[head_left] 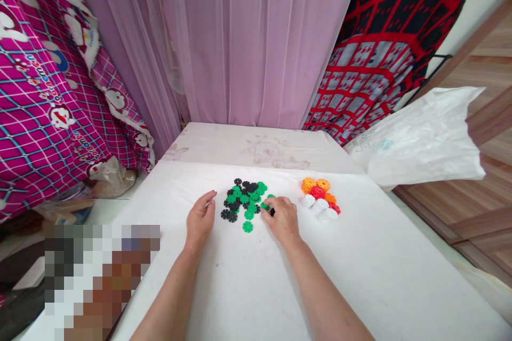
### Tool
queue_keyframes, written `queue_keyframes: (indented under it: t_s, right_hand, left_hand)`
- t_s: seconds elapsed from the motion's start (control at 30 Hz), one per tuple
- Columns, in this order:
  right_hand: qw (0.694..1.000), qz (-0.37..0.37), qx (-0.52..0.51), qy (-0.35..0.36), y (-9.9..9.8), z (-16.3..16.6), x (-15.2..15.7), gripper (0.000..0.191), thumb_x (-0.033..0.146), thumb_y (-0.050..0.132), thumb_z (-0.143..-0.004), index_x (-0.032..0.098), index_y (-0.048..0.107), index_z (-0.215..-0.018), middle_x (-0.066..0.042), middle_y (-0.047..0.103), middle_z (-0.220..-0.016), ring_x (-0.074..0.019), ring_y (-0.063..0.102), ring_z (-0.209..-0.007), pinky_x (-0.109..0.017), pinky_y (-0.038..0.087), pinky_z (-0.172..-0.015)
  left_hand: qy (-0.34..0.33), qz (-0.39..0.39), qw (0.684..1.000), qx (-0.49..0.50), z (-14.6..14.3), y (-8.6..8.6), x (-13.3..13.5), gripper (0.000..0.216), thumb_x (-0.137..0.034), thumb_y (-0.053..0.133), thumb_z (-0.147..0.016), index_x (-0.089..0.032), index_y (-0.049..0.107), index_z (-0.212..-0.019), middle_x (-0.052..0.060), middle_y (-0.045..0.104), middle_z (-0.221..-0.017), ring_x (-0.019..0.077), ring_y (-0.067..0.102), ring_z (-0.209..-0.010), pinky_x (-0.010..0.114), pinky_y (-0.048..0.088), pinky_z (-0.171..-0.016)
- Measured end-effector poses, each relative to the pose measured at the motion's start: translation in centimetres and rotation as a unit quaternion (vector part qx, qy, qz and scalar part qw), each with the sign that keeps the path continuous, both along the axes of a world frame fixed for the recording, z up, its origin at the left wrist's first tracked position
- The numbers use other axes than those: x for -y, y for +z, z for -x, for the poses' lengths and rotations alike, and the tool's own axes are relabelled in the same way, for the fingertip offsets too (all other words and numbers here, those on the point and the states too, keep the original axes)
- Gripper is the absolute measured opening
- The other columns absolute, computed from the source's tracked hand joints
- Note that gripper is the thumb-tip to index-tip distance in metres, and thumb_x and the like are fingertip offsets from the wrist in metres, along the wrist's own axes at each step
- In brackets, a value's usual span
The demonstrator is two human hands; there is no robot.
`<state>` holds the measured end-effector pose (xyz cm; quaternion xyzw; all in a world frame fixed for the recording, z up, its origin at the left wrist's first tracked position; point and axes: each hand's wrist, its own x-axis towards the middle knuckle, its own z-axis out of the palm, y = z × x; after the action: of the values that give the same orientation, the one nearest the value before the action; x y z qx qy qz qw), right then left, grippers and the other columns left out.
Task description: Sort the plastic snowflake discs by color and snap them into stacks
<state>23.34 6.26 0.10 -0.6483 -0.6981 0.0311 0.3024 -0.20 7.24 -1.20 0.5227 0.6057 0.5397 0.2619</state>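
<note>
A pile of green and black snowflake-shaped plastic discs [243, 197] lies in the middle of the white table [360, 266]. My right hand [282, 217] rests at the pile's right edge, its fingers pinched on a black disc, with a green one beside them. Left of the pile, my left hand [201, 218] lies on the table with its fingers loosely curled and nothing seen in them. One green disc [247, 226] sits apart, between the two hands.
A second heap of orange, red and white discs [320, 198] lies right of my right hand. A white plastic bag [424, 141] sits at the table's right edge. Pink curtains hang behind, with patterned blankets at both sides.
</note>
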Motion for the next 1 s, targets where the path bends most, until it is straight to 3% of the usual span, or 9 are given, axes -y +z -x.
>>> queue_keyframes:
  t_s: [0.23,0.33,0.47,1.0]
  right_hand:
    - [0.998,-0.059,-0.028,-0.012,-0.5,0.1,0.2,0.01,0.022,0.065,-0.075,0.021,0.063,-0.085,-0.002,0.069,-0.083,-0.0213,0.057,-0.085,-0.032,0.035,-0.077]
    - [0.991,-0.098,-0.072,0.051,-0.4,1.0,1.6,0.015,0.022,0.065,-0.074,0.022,0.061,-0.088,-0.001,0.07,-0.088,-0.0207,0.058,-0.086,-0.033,0.038,-0.08]
    - [0.985,-0.079,-0.075,0.134,0.0,3.0,3.6,0.016,0.016,0.064,-0.071,0.023,0.06,-0.085,0.0,0.069,-0.086,-0.0193,0.059,-0.085,-0.031,0.04,-0.08]
    - [0.991,-0.055,-0.048,0.113,0.3,3.4,3.9,0.017,0.015,0.064,-0.069,0.023,0.06,-0.084,-0.001,0.067,-0.085,-0.0208,0.057,-0.086,-0.032,0.039,-0.078]
  left_hand:
    - [0.006,0.004,1.0,0.026,-0.1,0.2,0.0,0.031,-0.036,0.053,-0.083,-0.022,0.071,-0.103,0.006,0.071,-0.116,0.021,0.063,-0.112,0.039,0.048,-0.101]
    - [0.004,0.006,1.0,0.03,-0.2,0.3,0.1,0.03,-0.036,0.054,-0.083,-0.022,0.071,-0.103,0.006,0.071,-0.117,0.0211,0.063,-0.113,0.038,0.048,-0.101]
    - [0.005,0.006,1.0,0.022,-0.2,0.3,0.1,0.03,-0.035,0.053,-0.083,-0.022,0.071,-0.104,0.006,0.071,-0.116,0.0214,0.063,-0.112,0.039,0.047,-0.102]
    - [-0.001,-0.001,1.0,0.017,-0.3,0.3,0.2,0.03,-0.036,0.053,-0.084,-0.022,0.07,-0.104,0.006,0.07,-0.118,0.0212,0.062,-0.114,0.04,0.045,-0.104]
